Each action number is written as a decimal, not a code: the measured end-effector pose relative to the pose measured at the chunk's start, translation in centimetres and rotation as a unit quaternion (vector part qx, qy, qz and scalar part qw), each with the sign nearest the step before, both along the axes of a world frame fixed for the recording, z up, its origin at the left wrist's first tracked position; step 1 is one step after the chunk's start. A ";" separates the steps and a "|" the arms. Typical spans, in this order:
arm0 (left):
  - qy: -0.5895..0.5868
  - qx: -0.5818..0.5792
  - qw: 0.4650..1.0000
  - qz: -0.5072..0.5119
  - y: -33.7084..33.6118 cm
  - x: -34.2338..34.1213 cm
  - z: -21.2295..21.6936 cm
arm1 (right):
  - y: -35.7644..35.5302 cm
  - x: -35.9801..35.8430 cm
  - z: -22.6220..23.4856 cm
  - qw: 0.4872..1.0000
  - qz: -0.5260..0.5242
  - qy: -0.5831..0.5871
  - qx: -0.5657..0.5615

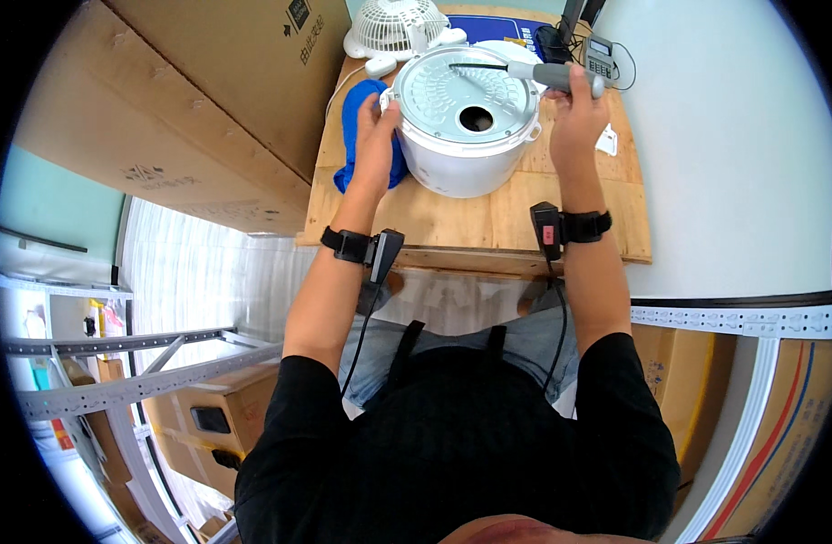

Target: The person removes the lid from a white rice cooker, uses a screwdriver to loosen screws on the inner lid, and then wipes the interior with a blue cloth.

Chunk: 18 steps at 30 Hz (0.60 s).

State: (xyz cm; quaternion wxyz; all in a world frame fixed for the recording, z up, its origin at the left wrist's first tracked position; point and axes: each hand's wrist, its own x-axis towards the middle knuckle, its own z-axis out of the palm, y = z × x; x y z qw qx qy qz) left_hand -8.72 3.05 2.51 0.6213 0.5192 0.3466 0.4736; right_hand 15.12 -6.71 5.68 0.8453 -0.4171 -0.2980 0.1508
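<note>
On the wooden table stands a white round appliance [461, 168], like a rice cooker body. Its upward side is a metal plate [434, 95] with punched slots and a round hole [476, 119], dark inside. My left hand [377, 136] grips the appliance's left side, thumb near the rim. In my right hand [579, 113] is a screwdriver [561, 76] with a grey handle. Its dark shaft points left over the far part of the plate; I cannot tell whether the tip touches. A blue cloth bundle [352, 122] lies beside my left hand.
Behind the appliance sit a white slotted dome-shaped part [393, 27] and a blue mat [488, 29]. A keypad device [599, 56] with cables is at the far right, a small white plastic piece [606, 140] nearer. A large cardboard box [216, 100] borders the wooden table [488, 222] on the left.
</note>
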 end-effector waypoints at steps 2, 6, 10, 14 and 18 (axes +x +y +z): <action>0.036 0.028 0.996 0.071 0.5 -0.4 0.7 | -0.1 -0.1 1.8 1.000 -0.001 -0.016 0.016; -0.024 0.257 0.965 0.053 1.6 0.1 2.3 | -0.4 -2.5 7.7 0.993 0.015 -0.114 -0.029; 0.042 0.285 0.943 -0.169 1.0 0.6 5.1 | 0.6 -5.6 11.8 0.964 -0.025 -0.259 -0.053; 0.101 0.295 0.922 -0.230 0.4 0.6 5.4 | 1.7 -7.1 13.6 0.953 -0.011 -0.300 -0.038; 0.119 0.255 0.936 -0.211 0.9 -0.3 3.6 | 2.9 -7.3 14.1 0.940 -0.034 -0.334 -0.064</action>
